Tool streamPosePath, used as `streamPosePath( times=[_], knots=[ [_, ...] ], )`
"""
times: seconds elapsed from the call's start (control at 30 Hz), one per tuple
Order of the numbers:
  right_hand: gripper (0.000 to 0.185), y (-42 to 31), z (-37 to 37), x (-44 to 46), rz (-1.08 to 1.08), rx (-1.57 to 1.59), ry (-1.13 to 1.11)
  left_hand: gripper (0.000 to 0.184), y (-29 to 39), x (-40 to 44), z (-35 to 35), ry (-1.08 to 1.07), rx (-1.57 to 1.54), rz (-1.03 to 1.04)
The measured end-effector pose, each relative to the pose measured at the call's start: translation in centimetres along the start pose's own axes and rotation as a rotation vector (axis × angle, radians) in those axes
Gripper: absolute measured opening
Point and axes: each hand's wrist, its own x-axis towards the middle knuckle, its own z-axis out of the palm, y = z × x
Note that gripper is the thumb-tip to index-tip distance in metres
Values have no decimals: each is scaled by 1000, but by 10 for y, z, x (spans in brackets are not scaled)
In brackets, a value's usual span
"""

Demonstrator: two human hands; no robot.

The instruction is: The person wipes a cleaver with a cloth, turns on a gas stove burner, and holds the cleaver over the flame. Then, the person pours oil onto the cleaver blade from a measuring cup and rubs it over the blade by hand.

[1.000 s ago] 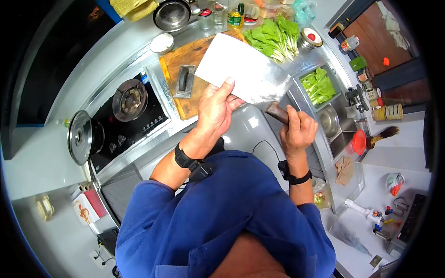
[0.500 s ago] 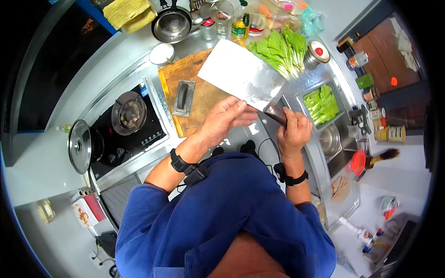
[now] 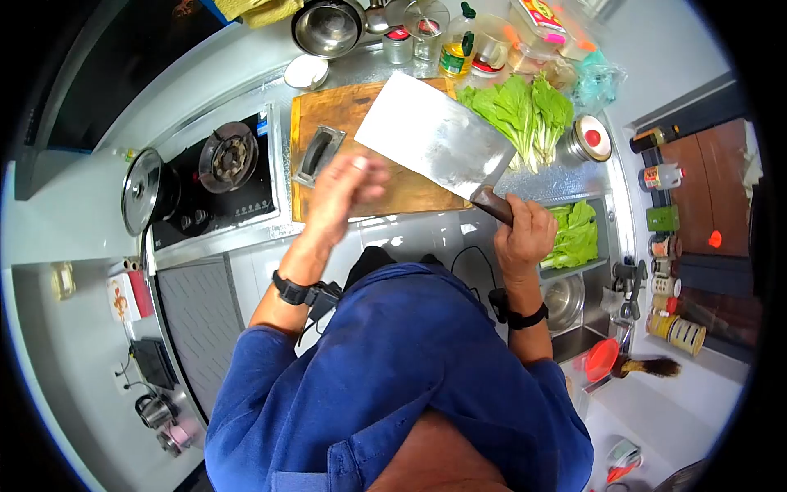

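Note:
My right hand [image 3: 525, 235] is wrapped round the dark wooden handle of a wide cleaver [image 3: 438, 135], whose blade points up and left over the wooden cutting board [image 3: 393, 184]. My left hand [image 3: 340, 190] hovers over the board's lower left part, fingers apart and slightly blurred, holding nothing. Just beyond it, a grey metal tool with a raised handle [image 3: 318, 154] lies on the board's left side. Leafy greens with white stems [image 3: 533, 119] lie on the counter to the right of the blade.
On the left is a gas stove [image 3: 221, 184] with a lidded pot [image 3: 143, 193]. A sink [image 3: 574, 328] and a tray of greens [image 3: 575, 238] are at the right. Behind the board stand a pan [image 3: 328, 31], a white bowl [image 3: 306, 72] and an oil bottle [image 3: 457, 53].
My left hand has moved away from the cleaver blade, leftwards toward the metal tool. The cleaver stays in my right hand. The camera view has shifted and turned.

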Motion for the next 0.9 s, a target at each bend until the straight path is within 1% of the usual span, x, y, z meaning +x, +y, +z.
streamPosePath(
  times=[0.03,0.07,0.13,0.2,0.23,0.27,0.33,0.47,0.57,0.67,0.8,0.87,0.9],
  knots=[
    [47,5,-2,0,-14,-12,-4,41,8,0,-5,167,38,75],
    [47,10,-5,1,-20,-4,-13,44,21,3,-11,230,127,136],
    [45,16,-10,5,-69,-6,-55,45,47,5,-2,272,372,277],
    [45,15,-11,9,-102,0,-58,47,51,18,4,225,635,346],
    [44,14,-9,11,-125,-7,-53,53,52,23,11,206,759,413],
    [44,12,-7,12,-129,-3,-57,61,57,28,20,241,754,381],
    [43,8,-4,13,-183,-45,-15,55,61,34,29,289,914,375],
    [44,-9,-2,18,-200,-47,-36,49,60,49,8,295,915,390],
    [45,-16,-2,25,-239,-81,-17,46,55,60,-5,234,654,343],
    [46,-28,2,30,-236,-107,-42,42,60,63,-11,228,564,384],
    [46,-44,10,38,-224,-115,-19,39,63,69,-26,239,567,420],
    [46,-50,14,40,-213,-114,-15,37,65,71,-31,244,601,497],
    [46,-53,15,40,-202,-113,-18,37,67,72,-33,241,599,493]
  ],
)
